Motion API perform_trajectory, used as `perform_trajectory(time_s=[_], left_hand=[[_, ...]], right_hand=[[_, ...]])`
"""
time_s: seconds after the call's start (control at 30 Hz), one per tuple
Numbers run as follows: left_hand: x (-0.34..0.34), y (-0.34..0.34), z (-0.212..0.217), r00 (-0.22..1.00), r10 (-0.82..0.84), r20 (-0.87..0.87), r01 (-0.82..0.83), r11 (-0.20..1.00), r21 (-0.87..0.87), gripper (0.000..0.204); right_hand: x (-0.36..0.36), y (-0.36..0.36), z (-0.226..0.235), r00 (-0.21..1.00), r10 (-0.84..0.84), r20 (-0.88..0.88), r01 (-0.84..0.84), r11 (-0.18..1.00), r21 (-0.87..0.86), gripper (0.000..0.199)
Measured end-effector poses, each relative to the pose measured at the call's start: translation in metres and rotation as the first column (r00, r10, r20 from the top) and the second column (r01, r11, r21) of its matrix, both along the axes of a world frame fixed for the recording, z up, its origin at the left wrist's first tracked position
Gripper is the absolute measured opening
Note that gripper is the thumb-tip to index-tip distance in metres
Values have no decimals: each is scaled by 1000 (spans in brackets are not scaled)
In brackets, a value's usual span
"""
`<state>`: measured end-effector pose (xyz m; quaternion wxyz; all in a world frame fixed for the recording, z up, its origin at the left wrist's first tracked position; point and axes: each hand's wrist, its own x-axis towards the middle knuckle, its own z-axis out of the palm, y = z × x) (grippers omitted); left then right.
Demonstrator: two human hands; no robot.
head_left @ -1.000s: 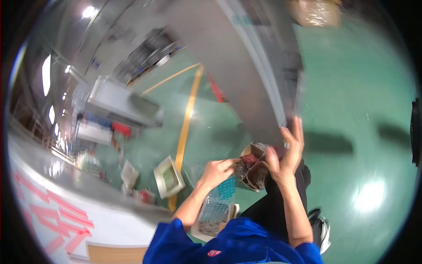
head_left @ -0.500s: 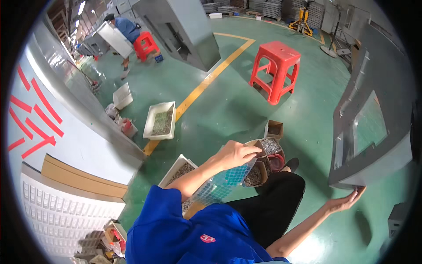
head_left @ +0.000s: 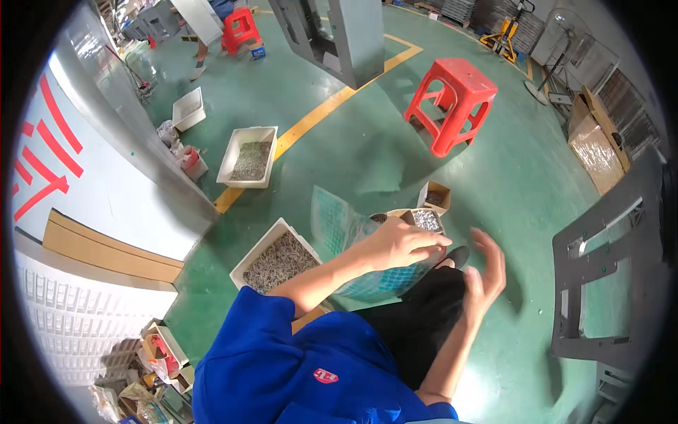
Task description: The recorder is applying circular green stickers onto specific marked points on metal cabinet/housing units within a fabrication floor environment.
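Note:
My left hand [head_left: 406, 245] is closed, fingers bent, over a clear, flexible sheet with rows of teal round dots [head_left: 387, 283]. The sheet hangs below the hand and spreads left, above my lap. Its exact grip point is hidden under the fingers. My right hand [head_left: 486, 274] is raised beside the left, fingers spread, nothing seen in it. To the right, apart from the hand, a grey panel with cut-out openings [head_left: 565, 311] stands upright. By my foot are an open box of shiny small parts [head_left: 427, 221] and a small carton of dark parts [head_left: 434, 198].
A white tub of small metal parts [head_left: 279, 258] stands at my left, another tub [head_left: 247, 159] farther off. A red stool [head_left: 452, 106] is ahead. Beyond it stand a grey cabinet [head_left: 364, 49] and a yellow pallet jack [head_left: 505, 39]. A white wall panel [head_left: 134, 219] borders the left.
My right hand has left the grey panel's lower edge and come over near my left hand. The sheet has swung outward, showing more on the left. The view has shifted.

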<state>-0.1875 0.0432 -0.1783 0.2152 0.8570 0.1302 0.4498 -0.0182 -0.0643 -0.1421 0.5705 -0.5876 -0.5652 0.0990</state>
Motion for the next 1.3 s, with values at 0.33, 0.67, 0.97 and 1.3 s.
perform_trajectory(time_s=[0.33, 0.67, 0.97, 1.3], left_hand=[[-4, 5, -19, 995, 48, -89, -42, 997, 62, 31], [6, 18, -31, 1000, 18, 6, -16, 958, -287, 31], [12, 29, -29, 1000, -9, -21, 2, 941, -338, 28], [50, 62, -10, 951, -171, -258, 89, 949, -303, 24]], right_hand=[[-30, 35, -96, 660, 421, -622, -624, 768, -143, 19], [-26, 47, -108, 586, 376, -718, -581, 813, -49, 24], [-20, 53, -123, 556, 362, -748, -554, 832, -10, 20], [-13, 67, -121, 543, 269, -795, -352, 933, 75, 11]])
